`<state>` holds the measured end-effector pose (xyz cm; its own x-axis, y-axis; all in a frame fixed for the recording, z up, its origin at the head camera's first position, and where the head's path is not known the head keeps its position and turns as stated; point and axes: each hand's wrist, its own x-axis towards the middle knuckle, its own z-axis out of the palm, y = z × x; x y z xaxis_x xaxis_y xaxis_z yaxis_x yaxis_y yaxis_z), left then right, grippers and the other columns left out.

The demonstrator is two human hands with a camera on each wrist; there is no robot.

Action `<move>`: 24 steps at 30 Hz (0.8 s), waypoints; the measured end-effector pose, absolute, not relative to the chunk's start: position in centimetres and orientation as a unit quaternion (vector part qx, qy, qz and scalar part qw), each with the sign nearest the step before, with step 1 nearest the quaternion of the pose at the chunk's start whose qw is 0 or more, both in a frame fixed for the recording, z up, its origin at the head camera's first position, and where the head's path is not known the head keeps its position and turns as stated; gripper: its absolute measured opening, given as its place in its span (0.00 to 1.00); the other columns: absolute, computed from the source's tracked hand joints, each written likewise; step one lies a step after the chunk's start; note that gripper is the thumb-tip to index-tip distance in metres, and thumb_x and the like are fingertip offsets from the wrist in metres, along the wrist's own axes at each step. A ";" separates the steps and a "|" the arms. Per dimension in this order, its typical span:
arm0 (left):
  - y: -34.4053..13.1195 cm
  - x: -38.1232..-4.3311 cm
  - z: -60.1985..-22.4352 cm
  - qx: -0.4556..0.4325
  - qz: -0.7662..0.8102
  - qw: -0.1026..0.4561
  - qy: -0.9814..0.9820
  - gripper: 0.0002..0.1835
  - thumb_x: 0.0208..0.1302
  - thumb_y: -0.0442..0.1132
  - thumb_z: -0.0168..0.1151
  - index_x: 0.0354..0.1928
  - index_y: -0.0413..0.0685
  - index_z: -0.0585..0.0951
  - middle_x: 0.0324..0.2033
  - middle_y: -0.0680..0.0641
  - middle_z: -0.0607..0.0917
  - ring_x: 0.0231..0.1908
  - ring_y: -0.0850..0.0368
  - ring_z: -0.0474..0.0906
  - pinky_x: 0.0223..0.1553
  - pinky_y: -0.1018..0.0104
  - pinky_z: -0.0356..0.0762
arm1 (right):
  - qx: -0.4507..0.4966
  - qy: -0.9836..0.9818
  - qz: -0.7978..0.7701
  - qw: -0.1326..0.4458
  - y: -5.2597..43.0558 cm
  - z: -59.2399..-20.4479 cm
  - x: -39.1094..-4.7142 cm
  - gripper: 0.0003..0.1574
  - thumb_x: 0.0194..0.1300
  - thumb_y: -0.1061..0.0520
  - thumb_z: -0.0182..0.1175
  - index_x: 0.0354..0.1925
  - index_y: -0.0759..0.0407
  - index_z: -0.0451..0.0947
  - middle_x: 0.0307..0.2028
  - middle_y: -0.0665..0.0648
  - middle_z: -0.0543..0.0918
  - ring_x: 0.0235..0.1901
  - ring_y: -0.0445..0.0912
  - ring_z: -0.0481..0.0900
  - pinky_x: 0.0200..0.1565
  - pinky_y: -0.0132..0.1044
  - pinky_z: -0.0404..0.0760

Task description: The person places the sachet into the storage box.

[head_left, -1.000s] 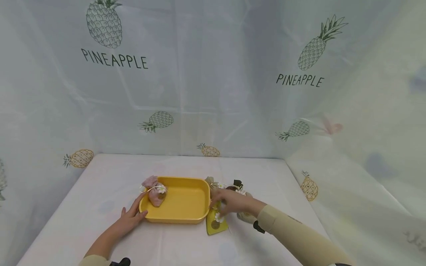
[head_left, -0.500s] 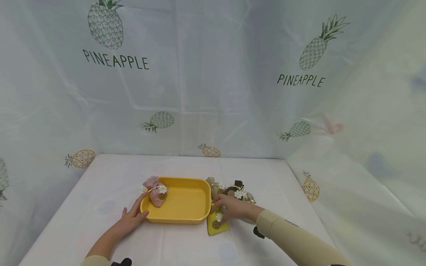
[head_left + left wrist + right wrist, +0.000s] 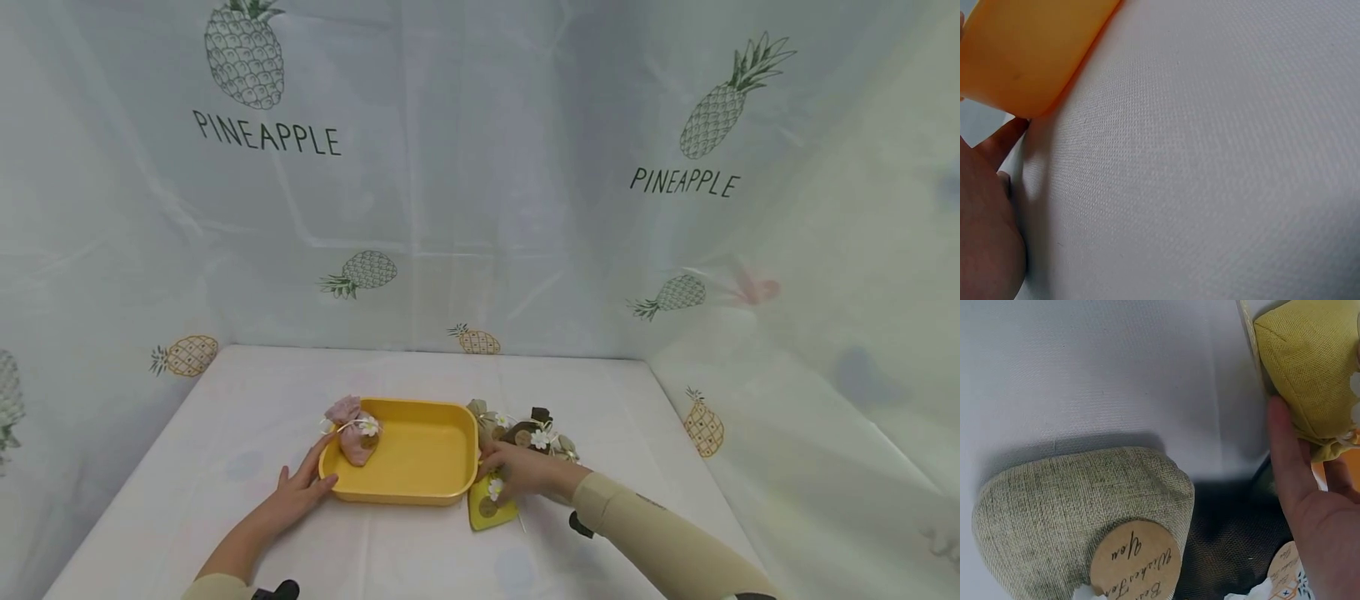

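Observation:
A yellow rectangular tray (image 3: 420,454) lies on the table with a pink drawstring pouch (image 3: 358,443) leaning over its left end. My left hand (image 3: 292,497) rests against the tray's near left corner, its fingers spread along the outside. To the right, my right hand (image 3: 528,468) pinches a yellow drawstring pouch (image 3: 486,510) near its tied neck, beside the tray. In the right wrist view the fingers and thumb meet this pouch (image 3: 1310,362); part of the grip is out of frame. A white flower and a round tag sit on the yellow pouch.
Several other pouches lie right of the tray: a beige one (image 3: 478,410), a dark brown one (image 3: 517,431) and a grey-green one (image 3: 1072,506) with a round tag. A pineapple-print curtain (image 3: 480,208) hangs behind and beside the white table (image 3: 420,550).
My right hand has lowered slightly and closed in on the yellow pouch, uncovering more of the pouches behind. My left hand and the tray hold their place.

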<state>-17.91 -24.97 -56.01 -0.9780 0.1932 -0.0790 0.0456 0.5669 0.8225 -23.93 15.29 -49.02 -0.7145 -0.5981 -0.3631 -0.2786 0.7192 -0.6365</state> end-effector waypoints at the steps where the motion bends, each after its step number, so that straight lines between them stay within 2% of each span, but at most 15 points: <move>1: -25.0 -17.9 -56.0 0.066 0.458 0.082 0.883 0.40 0.72 0.50 0.55 0.77 0.54 0.45 0.71 0.31 0.52 0.71 0.27 0.38 0.58 0.27 0.14 | -0.246 0.879 -0.287 0.290 15.3 -49.1 -24.0 0.29 0.44 0.64 0.78 0.42 0.37 0.85 0.52 0.40 0.71 0.61 0.46 0.65 0.66 0.52 0.62; 5: -24.9 -17.9 -55.9 0.060 0.454 0.086 0.885 0.40 0.72 0.51 0.54 0.77 0.53 0.45 0.72 0.32 0.51 0.71 0.27 0.38 0.58 0.27 0.14 | -0.239 0.867 -0.315 0.304 15.5 -49.3 -24.2 0.28 0.44 0.66 0.77 0.40 0.38 0.85 0.49 0.39 0.72 0.60 0.45 0.65 0.65 0.52 0.63; 7: -24.8 -17.8 -55.9 0.060 0.452 0.090 0.885 0.40 0.72 0.51 0.53 0.77 0.53 0.44 0.72 0.31 0.50 0.71 0.27 0.37 0.58 0.27 0.14 | -0.243 0.862 -0.321 0.308 15.5 -49.3 -24.2 0.27 0.45 0.67 0.76 0.39 0.39 0.84 0.49 0.42 0.73 0.60 0.47 0.66 0.65 0.52 0.63; 9: -24.7 -17.8 -55.8 0.060 0.451 0.089 0.886 0.40 0.72 0.51 0.53 0.77 0.52 0.45 0.72 0.30 0.50 0.71 0.27 0.37 0.58 0.27 0.14 | -0.239 0.860 -0.326 0.312 15.6 -49.4 -24.1 0.26 0.45 0.66 0.76 0.38 0.40 0.84 0.57 0.45 0.73 0.65 0.51 0.62 0.67 0.55 0.58; 11: -24.6 -17.9 -55.8 0.061 0.449 0.091 0.887 0.40 0.72 0.51 0.53 0.77 0.52 0.44 0.72 0.30 0.49 0.71 0.27 0.37 0.58 0.27 0.14 | -0.235 0.858 -0.330 0.314 15.8 -49.5 -24.1 0.26 0.45 0.66 0.76 0.38 0.39 0.83 0.67 0.51 0.67 0.70 0.55 0.55 0.69 0.57 0.53; 14: -24.6 -17.9 -55.8 0.058 0.447 0.092 0.888 0.40 0.73 0.51 0.52 0.77 0.53 0.44 0.72 0.31 0.49 0.71 0.28 0.38 0.59 0.27 0.14 | -0.225 0.855 -0.342 0.319 16.0 -49.6 -23.9 0.26 0.44 0.66 0.77 0.38 0.40 0.84 0.72 0.55 0.60 0.73 0.58 0.48 0.69 0.60 0.46; 20: -24.6 -17.9 -55.8 0.057 0.450 0.093 0.886 0.40 0.73 0.51 0.52 0.77 0.53 0.44 0.73 0.30 0.48 0.71 0.27 0.38 0.58 0.27 0.13 | -0.269 0.860 -0.312 0.302 16.4 -49.2 -23.9 0.24 0.43 0.62 0.78 0.38 0.40 0.85 0.59 0.50 0.73 0.62 0.48 0.64 0.66 0.53 0.60; 24: -24.7 -17.8 -55.7 0.056 0.450 0.093 0.886 0.40 0.72 0.51 0.53 0.77 0.54 0.44 0.73 0.31 0.48 0.71 0.28 0.37 0.58 0.28 0.13 | -0.323 0.865 -0.276 0.269 16.8 -48.3 -23.8 0.23 0.45 0.58 0.78 0.39 0.39 0.84 0.51 0.44 0.76 0.53 0.41 0.69 0.61 0.44 0.69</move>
